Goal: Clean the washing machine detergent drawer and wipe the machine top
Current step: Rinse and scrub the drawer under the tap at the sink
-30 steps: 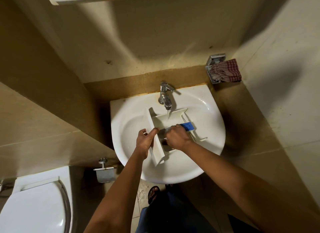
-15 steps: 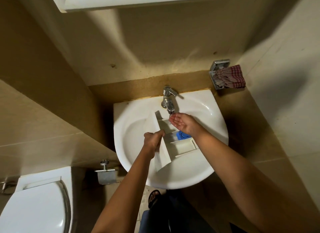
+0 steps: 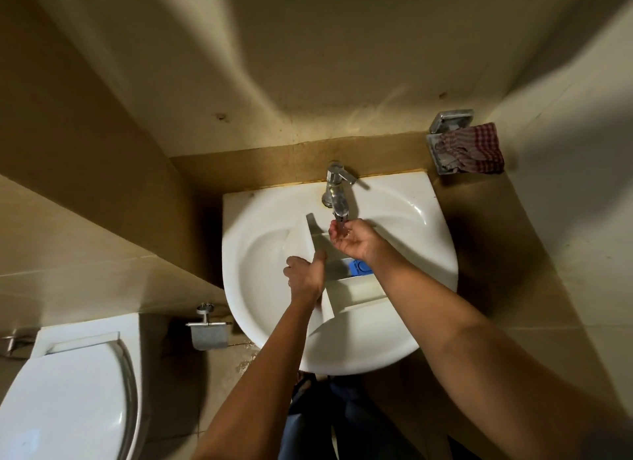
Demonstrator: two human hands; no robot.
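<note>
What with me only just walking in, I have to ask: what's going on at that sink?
A person is rinsing a white detergent drawer in the sink. The left hand grips the drawer's front panel and holds it in the bowl. The right hand is cupped palm-up under the faucet, apparently catching water. A checked cloth lies in the wall holder, untouched.
</note>
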